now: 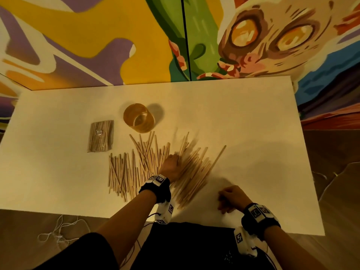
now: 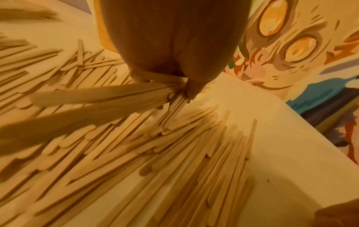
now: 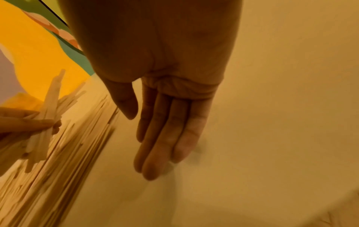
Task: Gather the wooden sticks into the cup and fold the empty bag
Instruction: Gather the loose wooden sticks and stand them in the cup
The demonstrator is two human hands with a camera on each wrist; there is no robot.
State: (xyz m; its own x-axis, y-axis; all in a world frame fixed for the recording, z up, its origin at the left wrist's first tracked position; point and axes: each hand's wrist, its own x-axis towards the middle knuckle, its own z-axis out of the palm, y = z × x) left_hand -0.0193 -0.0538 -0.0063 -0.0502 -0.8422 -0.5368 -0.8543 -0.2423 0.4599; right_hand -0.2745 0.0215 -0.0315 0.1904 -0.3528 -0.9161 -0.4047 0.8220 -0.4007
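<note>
Many thin wooden sticks (image 1: pixel 124 172) lie spread over the middle of the white table (image 1: pixel 253 114). A denser slanted heap (image 1: pixel 194 172) sits to their right. My left hand (image 1: pixel 171 164) is over this heap and grips a bundle of sticks (image 2: pixel 108 95), which fans out blurred past the fingers. My right hand (image 1: pixel 229 197) hovers near the table's front edge, right of the heap, fingers (image 3: pixel 161 138) straight and holding nothing. A clear cup (image 1: pixel 139 118) stands behind the sticks. A flat clear bag (image 1: pixel 101 136) with a small label lies left of the cup; sticks seem to show through it.
A painted mural wall (image 1: pixel 175 36) rises right behind the table's far edge. Bare table surface (image 1: pixel 263 172) stretches to the right of the heap. Loose white string (image 1: pixel 58 230) lies on the floor at the front left.
</note>
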